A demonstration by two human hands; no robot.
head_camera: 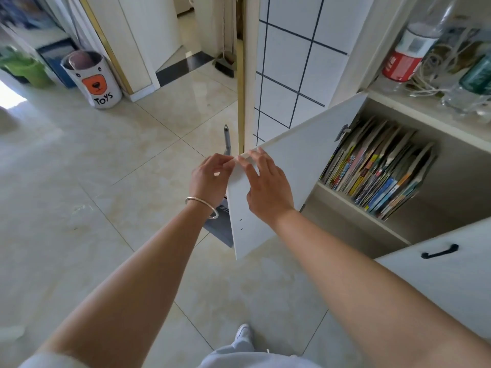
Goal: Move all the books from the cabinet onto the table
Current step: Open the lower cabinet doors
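Note:
Several thin, colourful books [377, 171] lean in a row on the upper shelf of a white cabinet [451, 166] at the right. Its left door [300, 160] stands swung open toward me. My left hand [210, 179], with a silver bangle at the wrist, grips the door's top corner from the outer side. My right hand [265, 184] lies on the door's inner face, fingers curled over the same top edge. No table is in view.
The cabinet's right door [438, 272] with a black handle stands open at lower right. Bottles and cords [435, 57] crowd the cabinet top. A dustpan handle [226, 136] stands behind the door. A white "TOYS" bin [93, 81] sits far left on the tiled floor.

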